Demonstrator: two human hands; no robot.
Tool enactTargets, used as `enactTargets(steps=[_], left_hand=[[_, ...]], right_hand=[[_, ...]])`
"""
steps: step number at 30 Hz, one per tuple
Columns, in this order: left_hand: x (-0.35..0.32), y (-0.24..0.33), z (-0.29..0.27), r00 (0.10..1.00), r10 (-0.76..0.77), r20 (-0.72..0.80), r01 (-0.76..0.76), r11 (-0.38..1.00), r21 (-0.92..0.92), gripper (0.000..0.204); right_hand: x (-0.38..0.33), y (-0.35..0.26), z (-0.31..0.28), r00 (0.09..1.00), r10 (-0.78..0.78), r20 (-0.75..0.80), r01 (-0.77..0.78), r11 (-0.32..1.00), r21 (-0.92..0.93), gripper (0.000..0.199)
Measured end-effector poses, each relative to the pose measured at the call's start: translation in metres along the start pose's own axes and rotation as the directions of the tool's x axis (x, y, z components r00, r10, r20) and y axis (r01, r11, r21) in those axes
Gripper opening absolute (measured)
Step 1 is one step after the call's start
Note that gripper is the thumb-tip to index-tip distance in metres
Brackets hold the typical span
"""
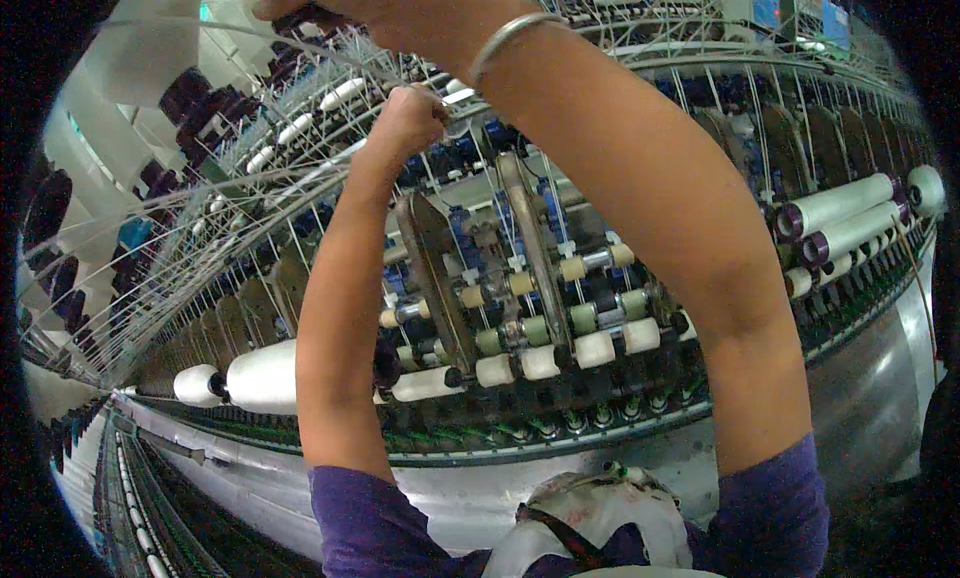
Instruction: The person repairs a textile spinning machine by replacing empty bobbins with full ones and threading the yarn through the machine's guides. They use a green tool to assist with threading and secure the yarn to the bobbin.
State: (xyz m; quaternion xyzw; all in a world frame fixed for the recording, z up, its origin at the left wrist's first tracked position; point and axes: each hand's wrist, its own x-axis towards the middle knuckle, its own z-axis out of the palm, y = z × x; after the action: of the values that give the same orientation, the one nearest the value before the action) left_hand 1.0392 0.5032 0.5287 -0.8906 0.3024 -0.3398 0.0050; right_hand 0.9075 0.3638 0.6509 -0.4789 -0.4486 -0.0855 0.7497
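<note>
Nothing legible: no word, number or sign can be read. Spinning frame (538,263): any marking on it too small to make out. White roving bobbin (150,58), upper left: no readable print. Blue panels (766,2), upper right (blurred and near the rim of the view): whether they carry lettering cannot be told.

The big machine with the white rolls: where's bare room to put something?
Bare metal panel shows below the spindles, left of the purple left sleeve and right of the right sleeve; I can't tell if it's flat. Above, it's crowded: rollers, slanted bars, and white spools behind the left hand.
</note>
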Motion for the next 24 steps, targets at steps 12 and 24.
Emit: enactTargets(steps=[12, 24], left_hand=[[-0.054, 0.037, 0.014, 0.949, -0.206, -0.239, 0.181, 0.976, -0.122, 0.015], [-0.15, 0.117, -0.081, 0.938, 0.305, -0.166, -0.308, 0.951, 0.008, 0.015]], right_hand=[[-0.047, -0.005, -0.004, 0.958, -0.281, 0.049, 0.28, 0.889, -0.363, 0.026], [-0.194, 0.097, -0.045, 0.875, -0.341, 0.343, 0.448, 0.305, -0.84, 0.047]])
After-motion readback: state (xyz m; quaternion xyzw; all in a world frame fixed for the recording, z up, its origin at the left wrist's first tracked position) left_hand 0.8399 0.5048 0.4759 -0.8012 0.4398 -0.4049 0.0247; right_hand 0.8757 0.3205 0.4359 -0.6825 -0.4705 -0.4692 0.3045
